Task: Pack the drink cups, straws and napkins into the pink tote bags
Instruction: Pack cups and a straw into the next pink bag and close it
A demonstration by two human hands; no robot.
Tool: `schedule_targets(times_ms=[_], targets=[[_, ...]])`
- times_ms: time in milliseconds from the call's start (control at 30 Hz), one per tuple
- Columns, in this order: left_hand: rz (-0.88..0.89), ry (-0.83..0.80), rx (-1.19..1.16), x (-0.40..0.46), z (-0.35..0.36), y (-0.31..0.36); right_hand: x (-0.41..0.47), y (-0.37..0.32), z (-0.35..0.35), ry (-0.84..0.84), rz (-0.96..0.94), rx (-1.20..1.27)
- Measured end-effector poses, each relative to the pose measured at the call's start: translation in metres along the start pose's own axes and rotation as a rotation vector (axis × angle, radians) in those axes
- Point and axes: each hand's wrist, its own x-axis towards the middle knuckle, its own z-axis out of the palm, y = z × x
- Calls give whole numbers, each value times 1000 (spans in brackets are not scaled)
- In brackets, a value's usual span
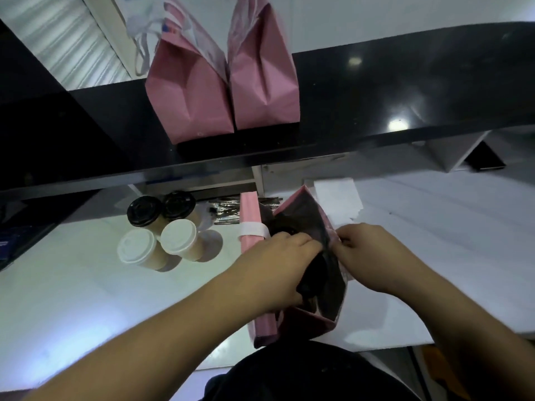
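White counter (86,299) fills the lower frame, with a glossy black shelf (405,91) crossing above it. On that shelf, upper centre, I see two pink tote bags (223,91) upright and folded closed, probably packed and parked clear. Centre right, an open pink bag (312,316) stands on the counter; my left hand (285,264) reaches into its mouth, grip hidden, while my right hand (373,256) pinches the rim, likely to keep it spread. Four lidded cups (160,228) wait centre left, straws (228,212) behind, napkins (337,198) past the bag.
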Motion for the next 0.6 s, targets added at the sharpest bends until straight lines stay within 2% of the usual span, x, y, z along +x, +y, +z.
schedule_targets(times_ms=[267, 433, 600], targets=[[75, -136, 32, 15, 18, -11, -3, 3, -1, 15, 11, 11], [180, -154, 148, 16, 34, -17, -3, 4, -1, 12, -12, 23], [210, -173, 163, 19, 43, -17, -1, 3, -1, 1, -21, 12]])
